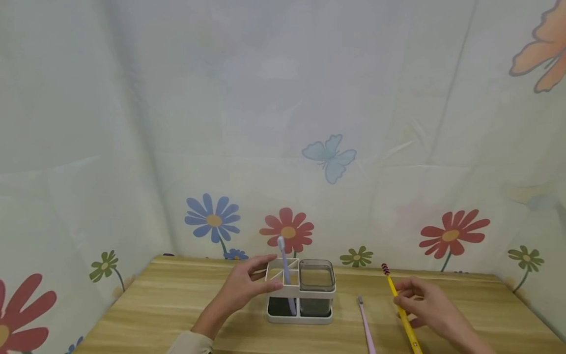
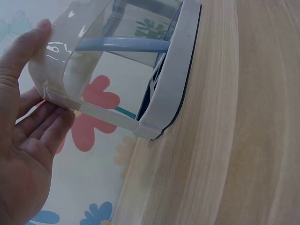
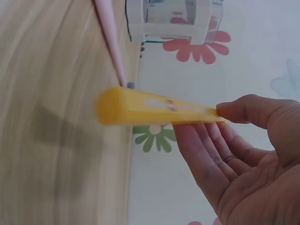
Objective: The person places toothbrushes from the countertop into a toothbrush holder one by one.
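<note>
1. Pinched between thumb and fingertips of the right hand (image 1: 422, 305): a yellow toothbrush (image 1: 406, 322), at 3 o'clock from the holder; smooth, thick handle, blunt at its end, tapering to a slim neck; dark-red zigzag bristles toward 11 o'clock. Raised off the worktop (image 1: 177, 290) at the handle end, with a soft shadow nearby.
2. At 4 o'clock from the holder, between it and the yellow handle: a pink toothbrush (image 1: 366, 322), slender and matte-looking, lying on the wood, head toward 12.
3. Gripped at its 9 o'clock side by the left hand (image 1: 245, 280), thumb in front, fingers behind: a white toothbrush holder (image 1: 300, 294), boxy, round-cornered, open-sided, with diagonal dividers in one half and a dark pad on its base.
4. Standing in the divided half, slightly tilted, head just short of 12: a lilac toothbrush (image 1: 285, 265); exact compartment hard to tell.
5. In the other half, toward 3 o'clock: a clear, rounded-square cup (image 1: 316, 308).
6. Beneath everything, pale wood grain in streaks; behind, creased white fabric (image 1: 247, 98), printed with flat-petalled flowers and, at 12 o'clock, a blue butterfly (image 1: 329, 158).
</note>
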Tool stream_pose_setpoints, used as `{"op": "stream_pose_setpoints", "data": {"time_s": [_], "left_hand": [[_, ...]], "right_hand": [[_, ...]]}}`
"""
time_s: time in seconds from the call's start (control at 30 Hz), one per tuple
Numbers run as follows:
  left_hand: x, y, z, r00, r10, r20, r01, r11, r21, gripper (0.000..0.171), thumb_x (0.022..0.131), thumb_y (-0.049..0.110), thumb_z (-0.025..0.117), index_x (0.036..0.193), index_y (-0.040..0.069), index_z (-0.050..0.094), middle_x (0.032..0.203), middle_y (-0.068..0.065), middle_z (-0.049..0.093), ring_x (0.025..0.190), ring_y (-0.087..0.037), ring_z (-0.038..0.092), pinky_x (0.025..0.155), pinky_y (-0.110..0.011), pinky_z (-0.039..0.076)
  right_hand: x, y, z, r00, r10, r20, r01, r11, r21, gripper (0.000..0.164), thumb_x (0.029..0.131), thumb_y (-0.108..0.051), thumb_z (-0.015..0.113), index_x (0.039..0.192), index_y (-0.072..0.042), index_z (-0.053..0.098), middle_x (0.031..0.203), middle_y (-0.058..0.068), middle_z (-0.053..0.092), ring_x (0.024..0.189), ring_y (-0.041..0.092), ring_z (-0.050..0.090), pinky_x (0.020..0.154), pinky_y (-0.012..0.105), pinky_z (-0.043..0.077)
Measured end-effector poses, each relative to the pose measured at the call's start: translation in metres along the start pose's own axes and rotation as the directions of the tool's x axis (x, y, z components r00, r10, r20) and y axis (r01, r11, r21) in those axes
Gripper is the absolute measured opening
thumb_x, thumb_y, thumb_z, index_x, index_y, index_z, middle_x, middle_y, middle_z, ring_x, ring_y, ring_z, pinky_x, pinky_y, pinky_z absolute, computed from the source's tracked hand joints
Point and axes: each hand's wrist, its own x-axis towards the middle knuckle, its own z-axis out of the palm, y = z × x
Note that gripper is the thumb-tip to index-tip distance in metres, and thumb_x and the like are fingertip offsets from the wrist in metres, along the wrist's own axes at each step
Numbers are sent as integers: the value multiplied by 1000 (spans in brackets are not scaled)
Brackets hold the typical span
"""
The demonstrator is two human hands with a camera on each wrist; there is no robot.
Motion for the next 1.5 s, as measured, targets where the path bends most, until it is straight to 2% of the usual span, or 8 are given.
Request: {"op": "stream_pose_setpoints", "data": {"time_s": [0.1,0.27,0.4,0.6,0.77,1.1,1.27,1.5], "left_hand": [[-1,0,-1,1000,-2,-10,2,1000,4,66,90,25,88,148,6,62,149,-19,59,134,-42,59,108,-49,51],[0,1,0,1000,3,-9,-3,1000,0,65,90,26,89,147,7,63,148,-18,60,133,-41,60,108,-50,51],[0,0,1,1000,10,-4,-10,1000,-10,66,90,26,89,147,6,62,148,-18,60,133,-41,60,109,-53,50],[-2,-2,1,1000,9,0,-9,1000,-17,67,90,27,89,148,5,62,148,-18,60,133,-41,60,108,-47,52],[-1,-3,2,1000,17,8,-17,1000,-17,68,90,28,89,148,5,61,149,-18,59,134,-40,60,108,-45,52],[-1,-1,-1,1000,9,6,-9,1000,-11,68,90,29,88,148,7,62,149,-18,59,134,-41,59,109,-51,50],[0,0,-1,1000,12,11,-12,1000,-16,68,91,27,88,149,5,60,150,-17,58,135,-41,59,110,-51,50],[-1,0,-1,1000,6,16,-6,1000,-20,69,90,27,89,149,4,60,150,-17,58,135,-41,58,110,-50,50]], "right_hand": [[-4,-8,1,1000,-28,12,27,999,36,33,100,-7,73,125,9,60,104,12,66,90,27,71,66,43,67],[-6,-24,5,1000,-12,-24,14,997,70,35,102,-10,72,129,9,59,106,13,66,91,26,71,68,43,68],[-11,-34,9,998,-53,-24,56,990,128,37,104,-12,71,130,8,56,110,16,65,94,28,72,71,44,68],[-9,-57,18,992,-110,-66,121,973,195,38,105,-17,71,129,7,54,114,17,65,97,24,73,75,41,68],[-5,-78,28,982,-157,-102,179,949,260,37,105,-21,70,127,6,56,115,18,66,97,24,73,76,40,68],[6,-115,53,944,-300,-137,330,871,364,32,104,-15,71,121,8,57,111,22,66,97,25,75,78,41,67],[12,-130,65,933,-324,-156,360,828,431,31,104,-10,71,122,9,55,111,23,67,97,27,76,79,41,67],[22,-142,81,936,-302,-181,352,813,463,30,103,-8,72,122,9,56,115,23,68,99,22,74,81,39,67]]}}
